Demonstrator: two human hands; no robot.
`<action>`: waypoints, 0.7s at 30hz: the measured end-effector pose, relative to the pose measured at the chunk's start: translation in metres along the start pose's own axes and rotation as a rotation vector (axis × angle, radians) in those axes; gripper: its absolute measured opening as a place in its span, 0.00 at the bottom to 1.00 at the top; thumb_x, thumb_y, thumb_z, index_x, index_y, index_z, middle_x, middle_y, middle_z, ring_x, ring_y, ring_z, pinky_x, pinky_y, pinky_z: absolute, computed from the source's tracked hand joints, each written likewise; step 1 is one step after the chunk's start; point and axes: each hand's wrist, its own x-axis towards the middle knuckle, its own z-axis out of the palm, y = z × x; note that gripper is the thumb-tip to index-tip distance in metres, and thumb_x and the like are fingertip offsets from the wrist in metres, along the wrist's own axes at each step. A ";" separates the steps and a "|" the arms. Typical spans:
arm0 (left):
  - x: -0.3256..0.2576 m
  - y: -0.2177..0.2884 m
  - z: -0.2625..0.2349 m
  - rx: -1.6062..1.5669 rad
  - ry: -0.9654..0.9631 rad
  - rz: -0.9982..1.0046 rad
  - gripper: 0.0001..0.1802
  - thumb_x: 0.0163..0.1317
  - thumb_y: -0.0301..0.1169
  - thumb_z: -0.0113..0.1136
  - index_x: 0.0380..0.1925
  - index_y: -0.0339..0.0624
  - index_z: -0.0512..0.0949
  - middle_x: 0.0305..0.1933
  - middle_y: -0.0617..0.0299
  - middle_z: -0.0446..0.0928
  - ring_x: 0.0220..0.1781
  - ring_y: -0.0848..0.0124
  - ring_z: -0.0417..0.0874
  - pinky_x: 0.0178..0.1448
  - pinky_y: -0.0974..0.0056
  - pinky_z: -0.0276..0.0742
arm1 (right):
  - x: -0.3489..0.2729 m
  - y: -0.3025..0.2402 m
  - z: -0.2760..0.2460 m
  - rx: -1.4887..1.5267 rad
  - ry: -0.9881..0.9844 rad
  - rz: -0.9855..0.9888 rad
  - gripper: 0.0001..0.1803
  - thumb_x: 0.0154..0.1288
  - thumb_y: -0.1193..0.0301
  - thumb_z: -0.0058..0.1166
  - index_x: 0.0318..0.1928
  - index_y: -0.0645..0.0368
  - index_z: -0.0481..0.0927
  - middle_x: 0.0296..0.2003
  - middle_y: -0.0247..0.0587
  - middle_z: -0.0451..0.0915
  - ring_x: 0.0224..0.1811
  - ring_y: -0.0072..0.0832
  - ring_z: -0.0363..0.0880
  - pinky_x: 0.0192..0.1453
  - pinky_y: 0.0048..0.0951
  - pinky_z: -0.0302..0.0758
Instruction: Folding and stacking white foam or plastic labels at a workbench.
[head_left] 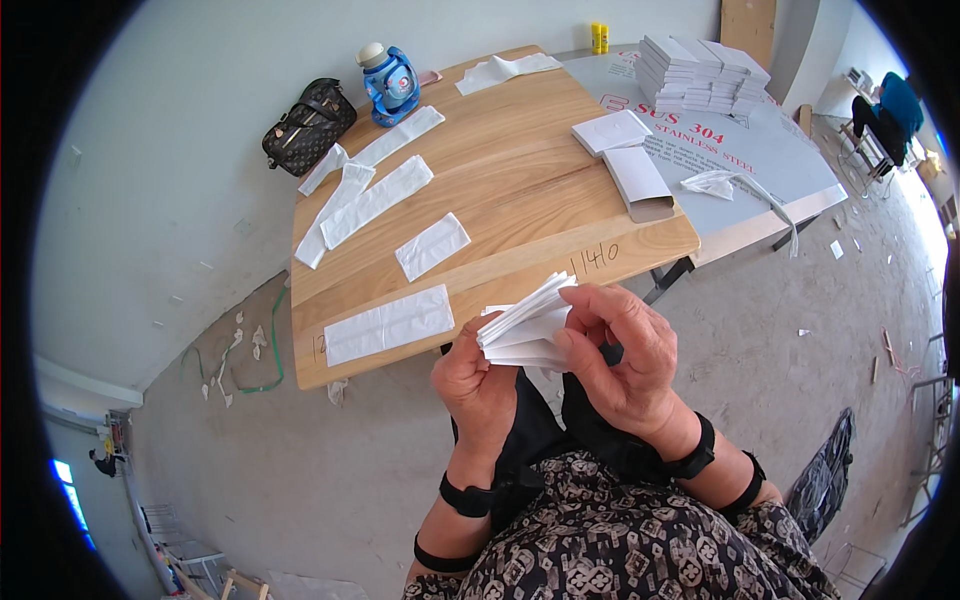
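My left hand (478, 385) is closed round one end of a small stack of folded white paper sheets (528, 335), held above the table's near edge. The sheets fan apart toward the right. My right hand (625, 355) grips their free edges, index finger at the upper sheets and thumb lower down; its other fingers curl inward. On the wooden table (520, 160), a flat white strip (390, 325) lies closest to my left hand. Beyond it is a shorter white piece (433, 246). Several long white strips (378, 200) overlap at the far left.
A patterned handbag (310, 125) and a blue bottle (388, 85) stand at the back left. White boxes (640, 182) lie at the table's right. On the adjoining grey-covered table (720, 155) are stacked white boxes (700, 75) and yellow tubes (599, 39). A person (885, 120) sits far right.
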 end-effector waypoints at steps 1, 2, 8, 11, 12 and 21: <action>0.000 0.000 0.001 -0.001 -0.001 0.000 0.13 0.60 0.16 0.59 0.46 0.31 0.80 0.34 0.67 0.83 0.36 0.85 0.78 0.42 0.78 0.72 | 0.000 0.001 0.001 -0.018 0.039 0.013 0.14 0.51 0.83 0.62 0.41 0.63 0.78 0.23 0.37 0.75 0.22 0.28 0.74 0.25 0.27 0.70; 0.000 -0.001 0.000 -0.007 0.002 0.007 0.13 0.60 0.16 0.60 0.46 0.31 0.80 0.34 0.67 0.83 0.36 0.85 0.78 0.42 0.78 0.72 | 0.000 0.001 0.001 -0.017 0.039 0.013 0.14 0.51 0.83 0.62 0.41 0.63 0.78 0.23 0.37 0.75 0.22 0.28 0.74 0.25 0.27 0.70; -0.001 -0.003 0.001 -0.028 0.014 0.016 0.13 0.60 0.16 0.60 0.46 0.30 0.79 0.35 0.66 0.83 0.37 0.85 0.78 0.44 0.78 0.73 | 0.000 0.007 0.000 -0.124 0.040 -0.063 0.13 0.50 0.84 0.61 0.38 0.62 0.78 0.22 0.36 0.75 0.22 0.30 0.74 0.25 0.27 0.70; -0.002 -0.005 0.000 -0.019 0.017 0.022 0.13 0.61 0.16 0.60 0.46 0.30 0.79 0.36 0.66 0.83 0.37 0.84 0.78 0.44 0.78 0.73 | 0.000 0.008 0.000 -0.194 0.031 -0.104 0.13 0.47 0.83 0.62 0.35 0.61 0.77 0.23 0.37 0.75 0.23 0.33 0.75 0.26 0.29 0.71; -0.002 -0.006 -0.001 -0.013 0.017 0.022 0.13 0.61 0.16 0.59 0.46 0.30 0.79 0.36 0.65 0.83 0.37 0.84 0.78 0.45 0.77 0.73 | 0.001 0.008 -0.001 -0.215 0.052 -0.147 0.12 0.46 0.83 0.62 0.34 0.60 0.77 0.24 0.38 0.76 0.24 0.34 0.75 0.27 0.30 0.71; -0.001 -0.001 -0.002 0.037 -0.030 0.039 0.13 0.60 0.14 0.58 0.45 0.32 0.79 0.36 0.66 0.83 0.37 0.84 0.78 0.42 0.76 0.74 | -0.003 0.005 -0.005 -0.035 -0.116 -0.139 0.13 0.49 0.82 0.60 0.38 0.64 0.77 0.27 0.41 0.78 0.25 0.36 0.75 0.28 0.31 0.72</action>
